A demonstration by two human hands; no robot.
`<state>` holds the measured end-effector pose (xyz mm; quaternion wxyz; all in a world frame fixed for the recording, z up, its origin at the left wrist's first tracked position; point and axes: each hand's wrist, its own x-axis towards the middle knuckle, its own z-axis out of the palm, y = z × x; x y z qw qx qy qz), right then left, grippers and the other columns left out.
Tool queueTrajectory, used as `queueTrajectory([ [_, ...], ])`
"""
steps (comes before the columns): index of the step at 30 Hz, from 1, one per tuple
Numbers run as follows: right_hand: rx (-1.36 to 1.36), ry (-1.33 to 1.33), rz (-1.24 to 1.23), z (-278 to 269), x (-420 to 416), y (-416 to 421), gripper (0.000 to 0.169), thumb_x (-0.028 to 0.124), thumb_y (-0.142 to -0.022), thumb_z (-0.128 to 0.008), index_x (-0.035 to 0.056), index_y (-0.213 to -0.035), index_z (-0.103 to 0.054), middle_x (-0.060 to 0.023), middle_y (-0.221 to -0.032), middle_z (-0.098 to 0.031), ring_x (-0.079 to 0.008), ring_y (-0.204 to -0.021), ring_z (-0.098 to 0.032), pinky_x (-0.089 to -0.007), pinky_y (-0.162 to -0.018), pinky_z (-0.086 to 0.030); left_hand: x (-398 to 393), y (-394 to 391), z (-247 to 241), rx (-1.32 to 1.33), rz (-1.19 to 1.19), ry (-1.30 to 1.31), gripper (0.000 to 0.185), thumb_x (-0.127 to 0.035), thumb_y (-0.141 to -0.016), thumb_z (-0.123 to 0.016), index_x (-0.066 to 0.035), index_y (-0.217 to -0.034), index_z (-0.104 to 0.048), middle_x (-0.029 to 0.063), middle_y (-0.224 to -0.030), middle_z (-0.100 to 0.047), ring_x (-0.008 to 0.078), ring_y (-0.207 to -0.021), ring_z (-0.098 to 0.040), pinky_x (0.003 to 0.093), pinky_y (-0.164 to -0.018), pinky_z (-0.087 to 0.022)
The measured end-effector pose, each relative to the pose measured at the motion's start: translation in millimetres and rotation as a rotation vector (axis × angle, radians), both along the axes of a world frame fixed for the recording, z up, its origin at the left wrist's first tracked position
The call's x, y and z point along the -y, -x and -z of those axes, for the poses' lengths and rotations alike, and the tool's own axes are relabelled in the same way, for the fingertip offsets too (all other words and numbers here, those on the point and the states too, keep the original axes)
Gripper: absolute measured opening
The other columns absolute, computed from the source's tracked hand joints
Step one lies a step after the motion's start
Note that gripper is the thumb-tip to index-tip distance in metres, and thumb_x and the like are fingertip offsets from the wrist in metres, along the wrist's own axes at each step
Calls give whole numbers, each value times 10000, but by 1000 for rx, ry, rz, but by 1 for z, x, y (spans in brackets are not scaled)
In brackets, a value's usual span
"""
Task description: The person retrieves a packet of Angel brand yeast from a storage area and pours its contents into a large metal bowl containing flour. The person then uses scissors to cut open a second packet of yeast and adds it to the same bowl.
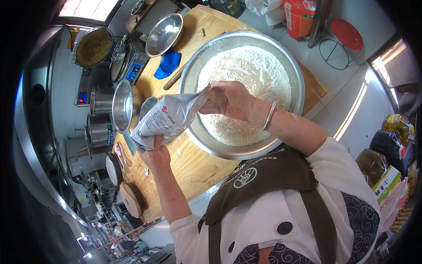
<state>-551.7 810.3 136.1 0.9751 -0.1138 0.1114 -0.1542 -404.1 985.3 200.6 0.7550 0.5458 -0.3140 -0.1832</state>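
Observation:
A silver foil bag [168,115] with Angel branding and printed writing is held tilted between my hands, overlapping the near-left rim of a large metal basin [298,82]. My left hand [157,154] grips the bag's lower end, out over the wooden table. At the bag's upper end, above the basin, my right hand [230,100] has its fingers closed around the edge of the mouth. White flour [247,66] fills much of the basin, with a faint tan patch near its middle. What lies inside the bag is hidden.
The wooden table [197,178] carries metal bowls [123,105], a rolling pin [174,78], a blue cloth or bag [168,64], a flat blade [130,143] and round wooden lids or boards [130,199]. Pots [99,130] stand beyond its left side. A red stool [346,34] is on the floor at right.

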Motion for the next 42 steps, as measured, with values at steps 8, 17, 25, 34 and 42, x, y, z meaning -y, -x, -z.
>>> queueTrajectory([
  [8,4,17,2,-4,1,0,357,184,-879,-308,-109,-1019,-456,-255,-1000,-536,-355,-920,-561,-420,-847,-456,2,0,-2,80,1,-26,460,126,-606,-659,-13,-1016,-505,70,-986,-562,171,-909,-553,287,-821,-440],
  [17,36,15,-10,4,1,-4,391,182,-874,-299,-134,-1057,-438,-261,-1025,-525,-358,-954,-544,-428,-871,-438,2,2,-6,124,3,-37,461,125,-606,-660,3,-1023,-507,78,-982,-565,177,-908,-554,295,-820,-435],
  [25,25,18,-3,8,1,-5,414,184,-875,-284,-149,-1081,-417,-263,-1044,-513,-363,-972,-533,-431,-883,-429,4,1,-6,172,46,-55,520,98,-605,-678,23,-1085,-491,86,-1017,-549,176,-945,-535,285,-843,-415],
  [34,-36,-46,30,2,0,0,335,153,-870,-324,-110,-1061,-404,-249,-1052,-496,-375,-946,-536,-449,-843,-458,-3,-12,16,-85,9,-6,550,83,-624,-671,-9,-1125,-463,70,-1064,-531,198,-983,-524,331,-877,-421],
  [42,-223,-38,-18,-22,3,8,255,73,-848,-388,-114,-1019,-413,-246,-992,-493,-360,-893,-555,-412,-778,-508,-13,2,93,-857,120,150,558,-173,-688,-674,-117,-1192,-440,68,-1203,-478,275,-1125,-426,489,-926,-346],
])
